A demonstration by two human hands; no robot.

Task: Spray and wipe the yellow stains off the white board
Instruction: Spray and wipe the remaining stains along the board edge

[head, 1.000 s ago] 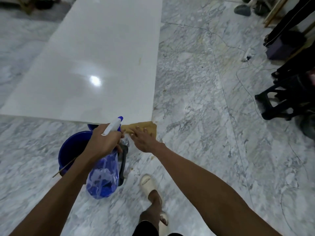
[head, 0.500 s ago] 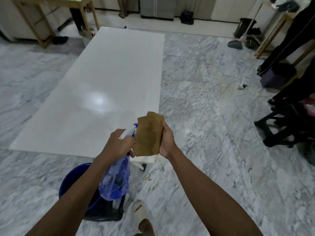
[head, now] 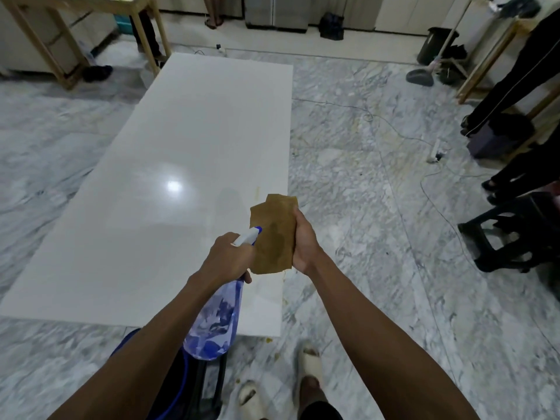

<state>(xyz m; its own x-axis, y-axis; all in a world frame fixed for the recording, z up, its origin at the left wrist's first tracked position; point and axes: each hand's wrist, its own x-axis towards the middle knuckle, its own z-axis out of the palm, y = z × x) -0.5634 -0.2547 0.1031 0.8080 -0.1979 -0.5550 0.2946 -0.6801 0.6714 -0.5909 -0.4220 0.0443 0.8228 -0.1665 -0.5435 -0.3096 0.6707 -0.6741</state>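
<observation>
Between hands (head: pixel 304 242), cloth (head: pixel 274 234) above board (head: pixel 169 183)

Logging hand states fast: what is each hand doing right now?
Left hand: grips the spray bottle, nozzle toward the cloth.
Right hand: holds the brown cloth upright.

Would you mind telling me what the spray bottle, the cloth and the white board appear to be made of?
Spray bottle: clear bluish plastic, probably; you can see through it, with a white nozzle. Cloth: soft tan fabric, matte, with a darker damp-looking patch. White board: hard and glossy, mirroring a ceiling light; stone, tile or laminate, I cannot tell which.
</observation>
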